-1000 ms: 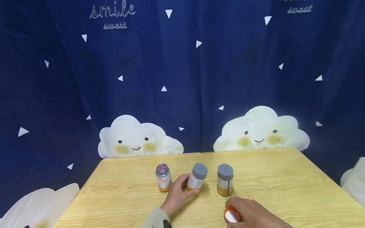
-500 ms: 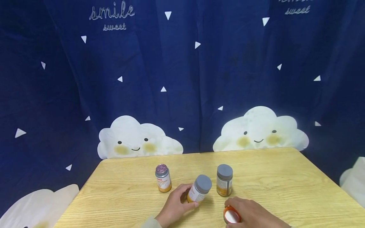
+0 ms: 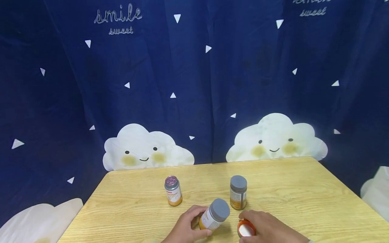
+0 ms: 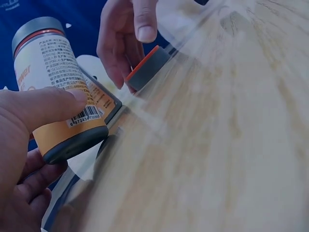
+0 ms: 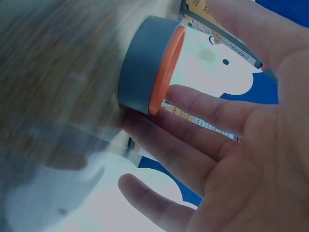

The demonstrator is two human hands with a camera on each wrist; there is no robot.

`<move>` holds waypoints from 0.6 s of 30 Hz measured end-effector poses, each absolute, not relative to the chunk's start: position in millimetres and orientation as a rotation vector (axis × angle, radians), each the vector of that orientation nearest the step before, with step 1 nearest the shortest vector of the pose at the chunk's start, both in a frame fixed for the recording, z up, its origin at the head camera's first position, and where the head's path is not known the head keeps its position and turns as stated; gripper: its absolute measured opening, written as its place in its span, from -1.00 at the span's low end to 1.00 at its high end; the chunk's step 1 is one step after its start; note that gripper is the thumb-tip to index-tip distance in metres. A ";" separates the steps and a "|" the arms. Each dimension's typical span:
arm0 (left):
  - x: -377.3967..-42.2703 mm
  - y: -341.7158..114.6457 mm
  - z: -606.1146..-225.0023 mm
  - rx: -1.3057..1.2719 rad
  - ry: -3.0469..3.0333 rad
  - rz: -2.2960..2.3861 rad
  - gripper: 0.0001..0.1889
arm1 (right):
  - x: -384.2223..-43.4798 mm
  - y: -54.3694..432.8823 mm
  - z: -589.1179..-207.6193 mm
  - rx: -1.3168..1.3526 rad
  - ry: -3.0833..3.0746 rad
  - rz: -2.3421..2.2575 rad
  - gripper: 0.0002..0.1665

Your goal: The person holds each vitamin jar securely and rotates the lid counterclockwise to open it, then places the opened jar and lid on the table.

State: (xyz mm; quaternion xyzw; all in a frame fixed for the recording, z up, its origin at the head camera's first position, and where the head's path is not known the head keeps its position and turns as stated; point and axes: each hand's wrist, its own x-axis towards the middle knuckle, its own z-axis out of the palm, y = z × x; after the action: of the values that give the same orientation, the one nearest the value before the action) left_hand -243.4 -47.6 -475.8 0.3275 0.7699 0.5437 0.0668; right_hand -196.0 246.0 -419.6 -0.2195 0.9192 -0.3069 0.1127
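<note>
My left hand (image 3: 186,225) grips a capped supplement bottle (image 3: 212,216) with a grey lid, a white label and an orange base. The bottle tilts to the right, its base lifted off the table in the left wrist view, where the thumb (image 4: 58,106) lies across the label. A loose grey lid (image 3: 245,230) rests upside down on the table, its orange rim upward. Around it lies my right hand (image 3: 264,227), with loosely spread fingers. In the right wrist view a fingertip meets the rim of the lid (image 5: 142,67); the thumb stands apart from it.
Farther back at left stands an uncapped bottle (image 3: 174,193) with a purplish, shiny top. A second capped bottle (image 3: 238,193) stands upright beyond the loose lid. The wooden table (image 3: 288,189) ends at a dark blue curtain (image 3: 158,60) with cloud figures.
My left hand has drawn the capped bottle toward me and slightly right, tilting it further. The right hand and loose lid have stayed nearly in place.
</note>
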 end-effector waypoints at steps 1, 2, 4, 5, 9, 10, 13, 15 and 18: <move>-243.0 -48.1 -475.9 1.000 2.332 1.633 -0.45 | -195.8 246.0 -419.5 -0.659 2.698 -0.899 -0.46; -242.7 -48.3 -475.8 1.014 2.336 1.629 -0.45 | -195.7 245.9 -419.1 -0.670 2.689 -0.911 -0.47; -242.8 -48.3 -476.4 1.034 2.326 1.637 -0.44 | -195.9 244.6 -418.2 -0.694 2.676 -0.914 -0.47; -243.2 -48.2 -476.9 1.045 2.324 1.639 -0.44 | -196.3 243.4 -416.7 -0.688 2.665 -0.915 -0.46; -244.1 -48.2 -477.8 1.078 2.332 1.640 -0.43 | -194.8 234.7 -405.5 -0.601 2.641 -0.937 -0.34; -244.2 -48.3 -477.7 1.081 2.338 1.636 -0.43 | -193.6 232.1 -401.1 -0.567 2.645 -0.945 -0.30; -244.2 -48.3 -476.6 1.094 2.364 1.624 -0.43 | -190.0 225.1 -388.1 -0.563 2.702 -0.963 -0.18; -244.2 -48.1 -476.2 1.099 2.366 1.622 -0.43 | -188.2 220.9 -379.8 -0.588 2.745 -0.961 -0.13; -244.8 -48.5 -477.1 1.107 2.353 1.625 -0.43 | -188.8 213.9 -369.3 -0.637 2.797 -0.946 -0.16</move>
State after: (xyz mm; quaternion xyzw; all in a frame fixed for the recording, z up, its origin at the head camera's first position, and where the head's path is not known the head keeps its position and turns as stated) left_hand -244.8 -48.5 -477.1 0.3608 0.7667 0.5296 0.0375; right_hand -188.8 213.9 -369.3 -0.2106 0.9243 -0.3126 0.0607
